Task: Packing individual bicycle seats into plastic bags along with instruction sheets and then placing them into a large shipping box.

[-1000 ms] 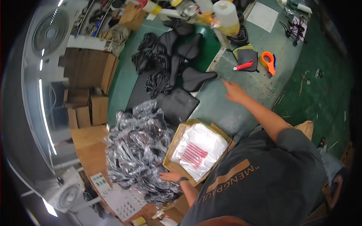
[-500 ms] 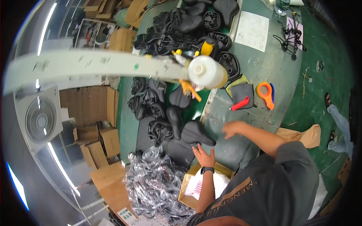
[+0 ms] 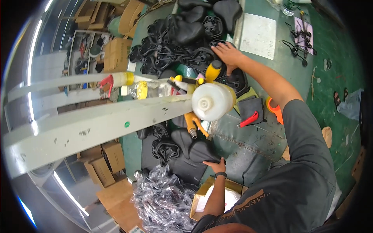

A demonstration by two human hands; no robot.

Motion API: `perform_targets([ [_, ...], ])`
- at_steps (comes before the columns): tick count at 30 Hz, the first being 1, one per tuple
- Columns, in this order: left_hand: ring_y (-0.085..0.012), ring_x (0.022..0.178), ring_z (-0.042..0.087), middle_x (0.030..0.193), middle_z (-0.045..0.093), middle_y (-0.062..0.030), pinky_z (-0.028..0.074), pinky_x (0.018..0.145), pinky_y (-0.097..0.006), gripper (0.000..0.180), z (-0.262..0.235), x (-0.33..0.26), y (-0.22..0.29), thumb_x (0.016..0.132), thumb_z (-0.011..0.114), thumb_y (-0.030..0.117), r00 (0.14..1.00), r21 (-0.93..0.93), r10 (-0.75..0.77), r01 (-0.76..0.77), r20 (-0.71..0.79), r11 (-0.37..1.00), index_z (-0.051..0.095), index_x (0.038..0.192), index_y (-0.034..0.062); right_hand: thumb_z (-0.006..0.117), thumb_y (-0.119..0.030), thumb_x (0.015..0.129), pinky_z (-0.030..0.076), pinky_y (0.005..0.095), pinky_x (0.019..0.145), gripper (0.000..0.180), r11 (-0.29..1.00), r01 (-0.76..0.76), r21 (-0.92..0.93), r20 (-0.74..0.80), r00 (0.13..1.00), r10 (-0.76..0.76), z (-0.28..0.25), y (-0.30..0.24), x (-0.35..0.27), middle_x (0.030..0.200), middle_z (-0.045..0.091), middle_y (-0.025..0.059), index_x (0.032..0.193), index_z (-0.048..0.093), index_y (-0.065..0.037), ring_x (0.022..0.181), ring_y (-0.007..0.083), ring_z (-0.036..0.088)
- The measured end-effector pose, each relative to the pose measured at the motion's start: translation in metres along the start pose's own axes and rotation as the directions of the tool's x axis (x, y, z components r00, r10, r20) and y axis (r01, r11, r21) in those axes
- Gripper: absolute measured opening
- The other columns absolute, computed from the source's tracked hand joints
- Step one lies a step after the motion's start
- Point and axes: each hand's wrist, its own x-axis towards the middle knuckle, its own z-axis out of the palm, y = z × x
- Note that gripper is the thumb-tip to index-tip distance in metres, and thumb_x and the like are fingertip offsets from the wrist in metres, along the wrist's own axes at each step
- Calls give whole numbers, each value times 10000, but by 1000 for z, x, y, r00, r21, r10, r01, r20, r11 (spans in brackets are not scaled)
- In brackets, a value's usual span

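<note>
Two hands at work on a green table (image 3: 279, 70) crowded with black bicycle saddles. Right hand (image 3: 229, 54) reaches to the far pile of saddles (image 3: 182, 39) near the table's far edge, palm down, fingers spread and lying flat on a saddle at the pile's right side; nothing clearly gripped, so loose touch rather than grasp. Left hand (image 3: 217, 166) rests near the table's near edge, fingers curled over the rim of the near saddle (image 3: 198, 151); whether it truly clamps the saddle, cannot tell.

Progress, judged: early to middle. Far pile is big and looks unsorted, many saddles upside down with rails showing. A few saddles lie at the near edge on a black sheet. Heap of clear plastic bags (image 3: 163, 202) sits just off the near-left corner, beside an open cardboard box (image 3: 200, 198) with white contents partly hidden by the left arm. No saddle visibly bagged or boxed yet, so most of the stack looks left to go.

Hanging white bottle (image 3: 211, 101) and yellow tool (image 3: 194, 122) block the table's middle. Orange tape dispenser (image 3: 274, 109) by the right arm.
</note>
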Motion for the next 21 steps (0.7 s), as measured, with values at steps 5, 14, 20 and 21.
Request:
perform_targets([
  [5, -318, 1190, 599, 1374, 564, -238, 467, 1076, -401, 1159, -33, 26, -47, 720, 893, 187, 969, -362, -137, 205, 204, 909, 183, 1598, -74, 979, -625, 522, 120, 592, 1295, 1566, 894, 216, -393, 313, 945, -91, -8, -55, 22, 1671, 386, 156, 1706, 110, -80, 1598, 352, 262],
  [14, -214, 813, 662, 987, 638, -95, 596, 544, -382, 565, -77, -50, 8, 800, 817, 310, 874, -377, -158, 353, 459, 856, 586, 1220, 13, 956, -374, 592, 319, 478, 1175, 905, 975, 18, -219, -91, 995, -39, -24, -49, -53, 1060, 714, 85, 1379, 586, -125, 1130, 290, 624],
  [20, -239, 890, 681, 1078, 657, -114, 625, 607, -408, 671, -70, -136, -17, 815, 834, 366, 879, -372, -85, 284, 469, 884, 556, 1326, 30, 925, -245, 587, 346, 511, 1185, 766, 967, -220, -126, -265, 947, 181, -119, -75, -197, 1056, 701, 145, 1269, 620, -73, 1136, 351, 625],
  [21, -237, 898, 679, 1085, 655, -112, 630, 620, -410, 670, -61, -147, -24, 819, 836, 373, 885, -395, -97, 298, 455, 869, 555, 1326, 37, 900, -241, 621, 342, 515, 1187, 814, 960, -251, -121, -298, 932, 206, -114, -77, -230, 1091, 696, 167, 1352, 594, -58, 1159, 366, 615],
])
